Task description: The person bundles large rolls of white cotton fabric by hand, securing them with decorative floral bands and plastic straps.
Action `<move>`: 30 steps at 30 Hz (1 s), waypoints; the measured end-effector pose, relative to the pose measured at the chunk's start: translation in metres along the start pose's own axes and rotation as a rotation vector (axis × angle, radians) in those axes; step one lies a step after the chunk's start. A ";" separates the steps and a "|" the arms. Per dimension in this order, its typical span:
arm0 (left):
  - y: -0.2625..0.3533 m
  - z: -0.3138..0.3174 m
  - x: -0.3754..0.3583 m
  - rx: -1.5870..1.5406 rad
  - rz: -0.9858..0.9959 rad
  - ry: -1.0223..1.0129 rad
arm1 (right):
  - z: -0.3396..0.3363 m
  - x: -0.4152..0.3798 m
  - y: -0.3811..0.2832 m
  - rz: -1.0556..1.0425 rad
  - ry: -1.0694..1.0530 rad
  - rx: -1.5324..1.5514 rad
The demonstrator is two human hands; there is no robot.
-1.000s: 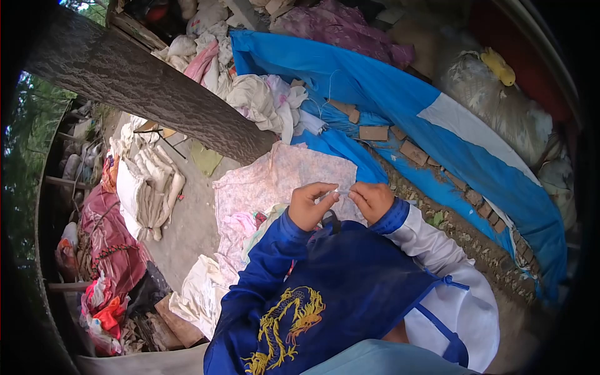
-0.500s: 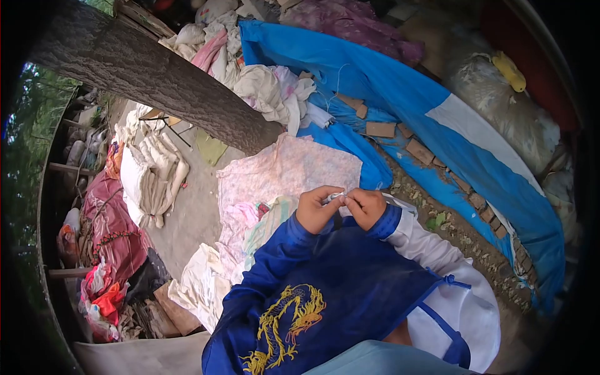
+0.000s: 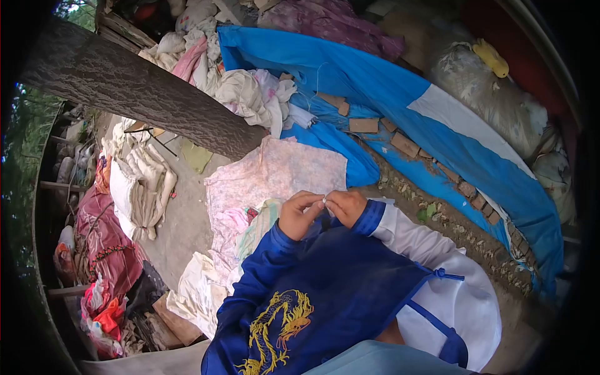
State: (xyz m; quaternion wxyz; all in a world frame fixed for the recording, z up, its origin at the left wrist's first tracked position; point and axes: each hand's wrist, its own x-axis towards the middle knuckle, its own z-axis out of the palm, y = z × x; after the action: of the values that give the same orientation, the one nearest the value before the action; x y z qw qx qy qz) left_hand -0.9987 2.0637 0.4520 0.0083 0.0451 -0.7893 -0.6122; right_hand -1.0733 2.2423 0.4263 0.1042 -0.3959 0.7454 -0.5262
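Observation:
My left hand and my right hand meet fingertip to fingertip in front of my body. Both are pinched closed on a thin white strand, of which only a small bit shows between the fingers. Its exact kind is too small to make out. Just beyond the hands a pale pink patterned cloth lies spread on the ground. Beside my left wrist is a green-and-white striped cloth, partly covered by my sleeve.
A tree trunk slants in from the upper left. Blue tarpaulin with broken bricks on it runs along the right. A folded stack of cream cloth lies at left, and white cloth nearer to me.
The view has shifted, so the surroundings sit slightly further left. My fingertips have drawn closer together, and the white loop that showed between them is now mostly hidden.

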 end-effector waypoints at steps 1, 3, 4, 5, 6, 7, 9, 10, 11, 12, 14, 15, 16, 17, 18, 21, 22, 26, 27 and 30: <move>-0.001 0.000 0.000 -0.038 -0.057 0.022 | -0.002 -0.001 0.001 0.003 -0.036 0.008; -0.001 -0.001 0.000 -0.109 -0.167 0.064 | -0.012 -0.006 -0.002 0.000 -0.041 -0.103; -0.005 -0.001 0.003 -0.086 -0.118 0.079 | -0.017 -0.007 -0.003 -0.005 -0.042 -0.160; -0.011 -0.001 0.005 -0.063 -0.073 0.094 | -0.021 -0.006 -0.002 0.003 -0.073 -0.229; -0.012 -0.001 0.006 -0.041 -0.032 0.109 | -0.024 -0.005 -0.001 0.012 -0.106 -0.295; -0.011 0.000 0.005 -0.064 -0.052 0.104 | -0.026 -0.004 -0.002 0.021 -0.141 -0.361; -0.009 0.002 0.008 -0.105 -0.082 0.089 | -0.023 -0.001 -0.005 0.062 -0.126 -0.300; -0.009 0.005 0.009 -0.090 -0.053 0.061 | -0.021 0.000 -0.006 0.084 -0.121 -0.269; -0.010 0.010 0.007 -0.077 -0.029 0.034 | -0.016 -0.001 -0.004 0.073 -0.123 -0.241; -0.011 0.012 0.005 -0.065 -0.004 0.007 | -0.010 -0.001 0.000 0.062 -0.123 -0.216; -0.013 0.009 0.007 -0.110 -0.099 -0.026 | -0.009 0.001 0.005 0.037 -0.118 -0.249; -0.015 0.008 0.004 -0.138 -0.153 -0.037 | -0.014 0.001 0.003 0.027 -0.124 -0.301; -0.017 0.005 0.003 -0.132 -0.181 -0.006 | -0.017 0.001 0.001 0.020 -0.128 -0.350; -0.017 -0.001 0.007 -0.122 -0.204 0.020 | -0.020 0.001 0.003 0.044 -0.156 -0.399; -0.017 -0.005 0.011 -0.113 -0.223 0.047 | -0.024 0.002 0.006 0.064 -0.183 -0.452; -0.018 -0.003 0.017 -0.284 -0.245 0.079 | -0.020 0.013 0.005 0.160 -0.187 -0.328; -0.017 0.000 0.019 -0.309 -0.221 0.093 | -0.012 0.016 0.008 0.125 -0.157 -0.271; -0.008 0.000 0.021 -0.455 -0.230 0.116 | -0.014 0.025 -0.002 0.224 -0.072 -0.010; -0.007 0.000 0.021 -0.506 -0.255 0.117 | -0.019 0.027 -0.008 0.290 -0.063 0.071; -0.018 0.001 0.021 -0.549 -0.240 0.100 | -0.018 0.031 -0.013 -0.034 0.071 -0.069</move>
State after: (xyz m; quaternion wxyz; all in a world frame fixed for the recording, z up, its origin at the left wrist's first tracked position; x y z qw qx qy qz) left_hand -1.0183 2.0588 0.4330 -0.0131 0.1641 -0.5821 -0.7963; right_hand -1.0982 2.2312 0.4533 0.0549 -0.3930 0.7594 -0.5156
